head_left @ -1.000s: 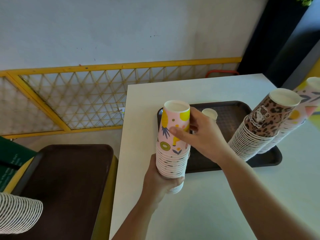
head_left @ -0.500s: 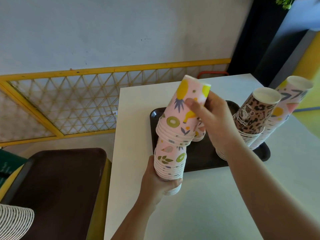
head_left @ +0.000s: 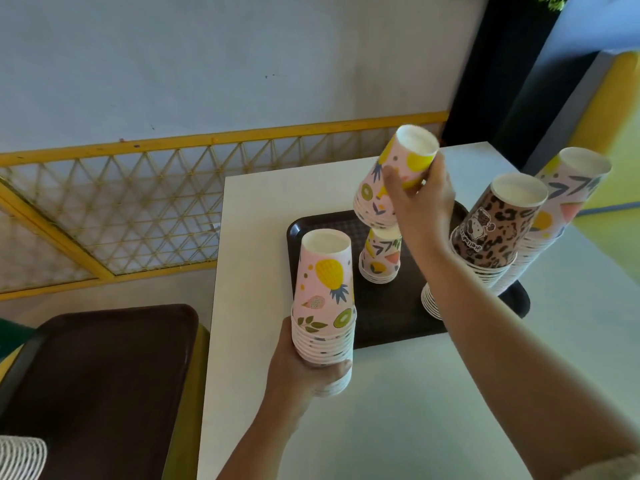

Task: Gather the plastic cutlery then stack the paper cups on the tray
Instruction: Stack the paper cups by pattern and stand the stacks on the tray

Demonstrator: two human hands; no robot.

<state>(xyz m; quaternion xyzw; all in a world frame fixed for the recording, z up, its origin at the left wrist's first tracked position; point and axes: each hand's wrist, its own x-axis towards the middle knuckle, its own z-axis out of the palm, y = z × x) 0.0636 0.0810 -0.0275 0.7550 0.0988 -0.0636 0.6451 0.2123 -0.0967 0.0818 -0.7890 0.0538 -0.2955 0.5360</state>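
Pale wall; yellow lattice railing; white table.

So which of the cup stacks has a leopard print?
The leopard-print stack at the tray's right end; every other stack is pink with fruit.

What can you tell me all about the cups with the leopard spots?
The leopard-spot cups are a stack of paper cups nested upside down, bottoms up. The top one is brown with black spots and a small cartoon animal picture; its white bottom faces the camera. Below it only white rolled rims show, packed tightly. The stack leans to the right. It stands on the dark tray, near the tray's right end, beside another tall stack of colourful cups. The right forearm crosses in front of its base. No hand holds it.
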